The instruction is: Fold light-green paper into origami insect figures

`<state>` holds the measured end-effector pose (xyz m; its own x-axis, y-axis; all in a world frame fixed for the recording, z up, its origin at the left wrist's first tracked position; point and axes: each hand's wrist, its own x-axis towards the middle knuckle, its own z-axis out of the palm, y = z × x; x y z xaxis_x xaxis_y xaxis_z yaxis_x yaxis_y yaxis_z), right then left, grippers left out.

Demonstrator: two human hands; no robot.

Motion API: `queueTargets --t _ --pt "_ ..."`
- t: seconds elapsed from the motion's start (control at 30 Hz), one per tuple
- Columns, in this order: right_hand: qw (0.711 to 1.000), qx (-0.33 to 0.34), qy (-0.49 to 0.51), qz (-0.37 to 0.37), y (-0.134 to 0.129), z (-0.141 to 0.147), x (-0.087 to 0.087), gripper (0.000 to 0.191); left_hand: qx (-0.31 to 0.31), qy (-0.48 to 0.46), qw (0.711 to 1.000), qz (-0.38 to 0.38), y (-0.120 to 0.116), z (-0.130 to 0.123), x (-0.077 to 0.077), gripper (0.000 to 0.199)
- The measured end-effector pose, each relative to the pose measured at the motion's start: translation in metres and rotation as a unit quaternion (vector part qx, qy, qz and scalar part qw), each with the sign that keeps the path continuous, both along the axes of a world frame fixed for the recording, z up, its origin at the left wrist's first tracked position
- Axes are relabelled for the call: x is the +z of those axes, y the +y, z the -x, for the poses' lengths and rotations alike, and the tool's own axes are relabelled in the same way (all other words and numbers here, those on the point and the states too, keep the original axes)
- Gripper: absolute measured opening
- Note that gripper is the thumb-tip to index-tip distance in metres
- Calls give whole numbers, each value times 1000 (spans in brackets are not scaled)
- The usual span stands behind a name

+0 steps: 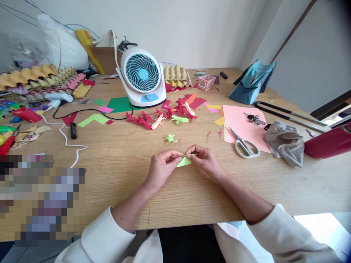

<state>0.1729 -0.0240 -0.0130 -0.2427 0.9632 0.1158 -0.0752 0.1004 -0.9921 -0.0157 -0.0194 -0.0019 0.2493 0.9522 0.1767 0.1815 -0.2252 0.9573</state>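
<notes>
A small light green paper piece (184,162) is pinched between both hands near the middle of the table. My left hand (164,164) is closed on its left edge, and my right hand (204,159) grips the upper right side. Just beyond my fingers lies a small green folded paper figure (170,138). Farther back, several red folded figures (181,106) sit in a cluster, with a cream one (158,122) and another green one (179,119) among them.
A white fan (143,78) stands behind the figures. Scissors (245,146) and keys (255,118) rest on pink paper (233,120) at right, near a grey cloth (285,142) and a red bottle (329,142). Left are a black marker (73,130), a white cable (65,138) and egg trays (33,78).
</notes>
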Motion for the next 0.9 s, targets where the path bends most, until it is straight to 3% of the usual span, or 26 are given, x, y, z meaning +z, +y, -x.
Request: queueTargets --t 0.13,0.33,0.6,0.9 --pt "999 -11 -21 -27 -1 0 1 24 -12 21 999 -40 0 0 3 11" --pt "997 -65 -47 -23 -1 0 5 29 -20 27 999 -20 -2 -1 0 13" --pt "995 -50 -76 -35 -2 2 5 26 16 84 991 -105 -2 1 0 9" --pt "978 -69 -173 -91 -8 7 13 8 4 102 987 -127 -3 -4 -2 8"
